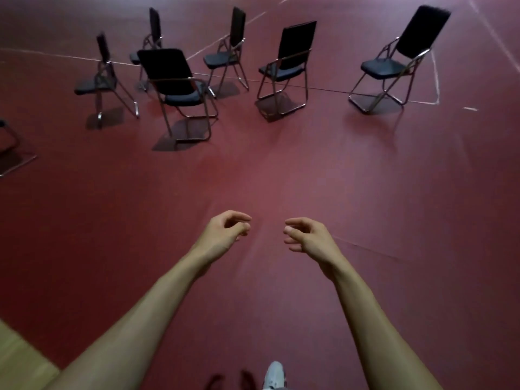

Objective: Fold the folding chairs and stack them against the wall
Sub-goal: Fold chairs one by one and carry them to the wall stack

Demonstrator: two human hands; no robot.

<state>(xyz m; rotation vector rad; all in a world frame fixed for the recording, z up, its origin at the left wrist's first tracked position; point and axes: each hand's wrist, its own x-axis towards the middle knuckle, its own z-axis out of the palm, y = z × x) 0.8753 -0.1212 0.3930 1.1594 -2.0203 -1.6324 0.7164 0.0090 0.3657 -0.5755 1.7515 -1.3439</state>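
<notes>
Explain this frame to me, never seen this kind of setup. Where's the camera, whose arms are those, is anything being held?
There is no machine here. One wide-angle camera sits on a person's head and looks forward and down, so the two bare arms are the wearer's own. The left hand and right hand are out in front, fingers loosely curled, holding nothing. Ahead, on the red floor, stand six black folding chairs, all unfolded: the nearest chair is left of centre, the far right chair stands apart. Part of a seventh chair shows at the left edge. A white shoe peeks in at the bottom.
</notes>
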